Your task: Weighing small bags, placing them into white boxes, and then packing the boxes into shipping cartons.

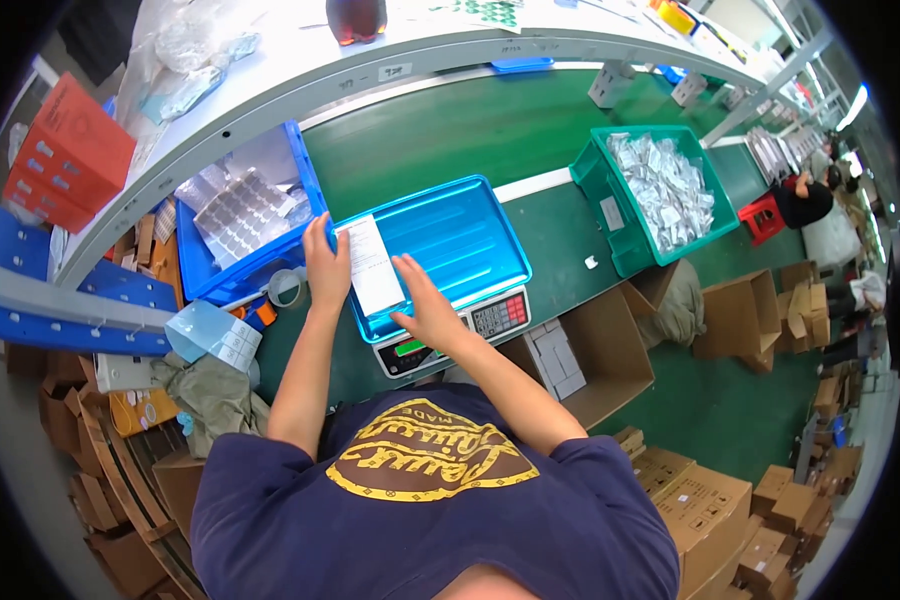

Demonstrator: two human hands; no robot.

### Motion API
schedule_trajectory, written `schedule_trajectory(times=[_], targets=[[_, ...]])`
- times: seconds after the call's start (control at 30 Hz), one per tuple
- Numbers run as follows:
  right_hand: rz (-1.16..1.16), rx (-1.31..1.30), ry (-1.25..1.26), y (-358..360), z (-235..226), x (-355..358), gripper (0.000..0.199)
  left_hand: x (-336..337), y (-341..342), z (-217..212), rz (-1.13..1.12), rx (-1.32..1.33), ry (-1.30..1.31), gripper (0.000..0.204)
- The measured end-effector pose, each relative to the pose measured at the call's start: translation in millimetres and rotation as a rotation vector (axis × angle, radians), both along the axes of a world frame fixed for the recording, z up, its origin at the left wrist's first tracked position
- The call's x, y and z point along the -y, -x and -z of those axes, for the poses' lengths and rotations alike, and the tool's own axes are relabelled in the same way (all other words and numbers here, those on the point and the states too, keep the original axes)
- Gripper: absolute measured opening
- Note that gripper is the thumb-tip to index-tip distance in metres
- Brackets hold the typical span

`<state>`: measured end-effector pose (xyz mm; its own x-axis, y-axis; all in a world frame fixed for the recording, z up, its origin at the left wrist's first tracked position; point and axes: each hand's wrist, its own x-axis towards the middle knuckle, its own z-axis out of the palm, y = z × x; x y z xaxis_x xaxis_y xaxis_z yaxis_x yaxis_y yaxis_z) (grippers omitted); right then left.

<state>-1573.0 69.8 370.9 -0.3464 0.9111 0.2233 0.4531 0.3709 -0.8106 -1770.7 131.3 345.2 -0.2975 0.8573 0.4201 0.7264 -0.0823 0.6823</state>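
Observation:
A slim white box (pixel 372 262) with small print lies on the left part of the blue tray (pixel 465 240) of a weighing scale (pixel 407 357). My left hand (pixel 328 268) is at the box's left edge, fingers stretched upward; whether it presses on the box is hard to tell. On the other side, my right hand (pixel 432 312) is open over the tray, thumb and fingers apart, its fingertips close to the box's right edge. Neither hand is wrapped round the box. The scale's keypad (pixel 500 314) and green-lit display face me.
A blue bin (pixel 260 275) with blister-like sheets stands left, beside a tape roll (pixel 287 288). At right is a green bin (pixel 610 215) of small silvery packets. An open carton (pixel 610 365) holds white boxes below the table edge. A shelf (pixel 430 55) spans the far side.

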Motion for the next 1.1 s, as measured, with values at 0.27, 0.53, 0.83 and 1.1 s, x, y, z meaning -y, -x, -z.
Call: schedule_trajectory(times=[0.27, 0.53, 0.83, 1.1], targets=[[0.806, -0.079, 0.133, -155, 97, 18, 0.050, 106, -43, -238, 0.840, 0.679, -0.420, 0.011], [0.599, 0.609, 0.353, -227, 173, 23, 0.069, 124, -37, -277, 1.321, 0.530, -0.536, 0.023], [0.556, 0.681, 0.423, -235, 165, 25, 0.081, 114, -35, -275, 1.272, 0.595, -0.602, 0.021], [0.575, 0.674, 0.454, -226, 159, 27, 0.084, 85, -45, -284, 1.260, 0.637, -0.691, 0.020]])
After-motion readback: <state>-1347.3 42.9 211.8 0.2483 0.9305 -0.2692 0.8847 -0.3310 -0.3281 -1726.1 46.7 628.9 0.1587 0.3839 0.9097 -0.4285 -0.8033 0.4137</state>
